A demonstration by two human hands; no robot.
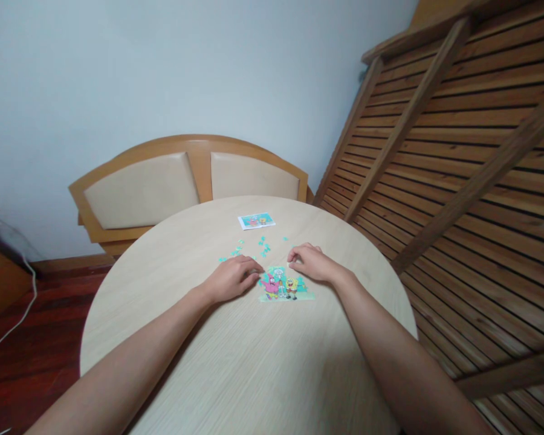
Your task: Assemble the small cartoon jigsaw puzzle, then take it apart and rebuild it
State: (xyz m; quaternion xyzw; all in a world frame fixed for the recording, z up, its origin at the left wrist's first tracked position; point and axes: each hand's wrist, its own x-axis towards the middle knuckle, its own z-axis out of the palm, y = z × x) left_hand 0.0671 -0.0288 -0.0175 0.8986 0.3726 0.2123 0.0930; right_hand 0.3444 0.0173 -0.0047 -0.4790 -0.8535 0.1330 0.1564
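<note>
A partly assembled jigsaw puzzle point(281, 290) with pink and yellow cartoon figures on a turquoise ground lies on the round table. My left hand point(233, 278) rests at its left side, fingers stretched out and fingertips by the upper left edge. Above the puzzle's upper right edge, my right hand point(312, 261) has thumb and fingers pinched together on a small pale puzzle piece point(289, 264), mostly covered by the fingertips. Loose turquoise puzzle pieces point(264, 248) are scattered beyond the hands, some partly behind my left hand.
A picture card point(256, 220) showing similar cartoon figures lies toward the far side of the round wooden table point(236, 362). Behind the table stands a padded headboard point(190, 175) against the wall. A slatted wooden frame point(435, 151) leans at the right. A white cable point(31, 296) hangs at left.
</note>
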